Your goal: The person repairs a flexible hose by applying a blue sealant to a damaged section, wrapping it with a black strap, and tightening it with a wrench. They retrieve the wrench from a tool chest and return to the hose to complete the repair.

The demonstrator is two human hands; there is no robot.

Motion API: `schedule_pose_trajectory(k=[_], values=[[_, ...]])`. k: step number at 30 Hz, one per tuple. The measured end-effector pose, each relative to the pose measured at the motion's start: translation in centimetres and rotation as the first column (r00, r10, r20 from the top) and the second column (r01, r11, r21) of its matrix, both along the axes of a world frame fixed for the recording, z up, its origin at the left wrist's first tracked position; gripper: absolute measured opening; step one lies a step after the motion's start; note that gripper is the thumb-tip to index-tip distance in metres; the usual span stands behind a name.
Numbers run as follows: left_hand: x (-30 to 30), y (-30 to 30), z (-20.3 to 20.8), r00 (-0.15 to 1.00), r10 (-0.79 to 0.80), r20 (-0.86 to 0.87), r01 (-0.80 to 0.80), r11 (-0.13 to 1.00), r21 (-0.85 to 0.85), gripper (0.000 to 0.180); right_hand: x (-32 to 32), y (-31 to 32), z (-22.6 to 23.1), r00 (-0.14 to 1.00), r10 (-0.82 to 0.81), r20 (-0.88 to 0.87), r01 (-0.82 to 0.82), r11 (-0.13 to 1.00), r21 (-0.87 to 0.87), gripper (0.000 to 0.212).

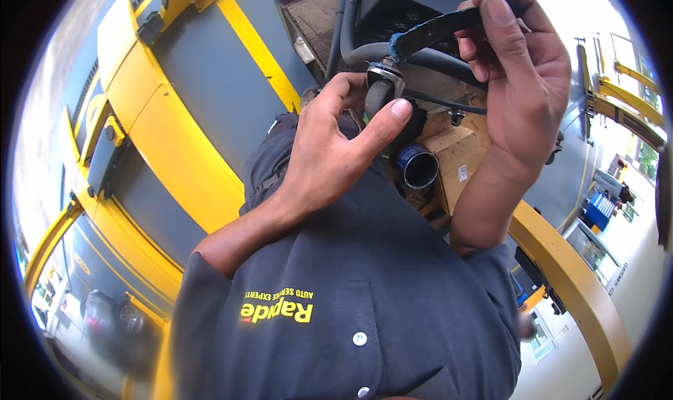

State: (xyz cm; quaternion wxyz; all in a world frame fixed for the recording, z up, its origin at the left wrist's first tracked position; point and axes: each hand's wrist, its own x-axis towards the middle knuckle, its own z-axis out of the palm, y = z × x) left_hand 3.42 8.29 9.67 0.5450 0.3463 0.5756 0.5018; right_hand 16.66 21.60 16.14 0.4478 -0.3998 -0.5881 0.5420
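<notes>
My left hand (336, 140) is closed around a dark, rounded metal part (379, 95) with a silvery collar at its top; its exact kind I cannot make out. The fingers go behind it, and the thumb lies along its near side. Up at the right, my right hand (522, 63) pinches a flat dark strip (438, 33), like a thin spatula or blade, between thumb and fingers. Blue grease (396, 46) coats the strip's tip, just above the collar. Below the part, an open blue-rimmed container (420, 168) shows a dark inside.
A cardboard box (459, 151) stands beside the container. Dark pipes (434, 60) and a black plastic housing (413, 11) lie behind my hands. Yellow lift posts (175, 144) rise on the left, with another yellow beam (578, 291) at the lower right. A parked car (112, 316) is at the far left.
</notes>
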Motion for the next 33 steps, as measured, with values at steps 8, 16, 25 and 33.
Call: schedule_pose_trajectory(k=[8,16,25,33], values=[[-1.2,0.9,-0.6,0.983,-0.068,-0.171,0.087,0.991,0.105,0.031,-0.6,0.1,0.5,0.976,0.095,0.195,-0.076,0.992,-0.1,0.024],[-1.5,1.0,-2.3,0.87,0.073,-0.488,0.119,0.929,0.35,0.025,-2.0,-0.9,1.1,0.943,0.065,0.326,-0.034,0.994,-0.101,0.03],[-1.4,1.1,-2.9,0.852,0.145,-0.503,0.085,0.911,0.405,0.025,-2.8,-0.3,0.4,0.931,0.099,0.351,-0.073,0.993,-0.088,0.031],[-1.3,1.0,-3.0,0.86,0.141,-0.491,0.084,0.91,0.407,0.025,-2.7,-0.2,0.6,0.916,0.129,0.381,-0.097,0.99,-0.103,0.033]])
